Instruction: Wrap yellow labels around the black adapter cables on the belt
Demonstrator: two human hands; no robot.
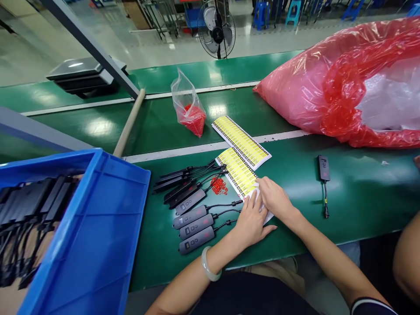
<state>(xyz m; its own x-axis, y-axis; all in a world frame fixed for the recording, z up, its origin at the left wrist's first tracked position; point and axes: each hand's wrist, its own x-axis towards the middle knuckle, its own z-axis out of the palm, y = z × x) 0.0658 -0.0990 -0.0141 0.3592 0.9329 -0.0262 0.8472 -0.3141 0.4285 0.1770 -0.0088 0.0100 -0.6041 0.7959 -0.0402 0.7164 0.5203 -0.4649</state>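
Note:
Both hands rest on the near end of a yellow label sheet (236, 171) lying on the green belt. My left hand (252, 218), a pale bangle on its wrist, lies flat with fingers stretched over the sheet's white corner. My right hand (274, 197) presses on the same corner with fingers curled together, as if pinching at a label; what it holds is too small to see. A second yellow label sheet (241, 141) lies just beyond. Left of my hands, several dark grey devices with cables (193, 218) lie in a row beside a small heap of red rings (219, 185).
A blue crate (98, 227) with black cabled devices stands at the left. A clear bag of red rings (190, 111) sits further back, a big red plastic bag (344, 83) at the right. One black device (323, 168) lies alone. Another person's arm (407, 258) shows at the right edge.

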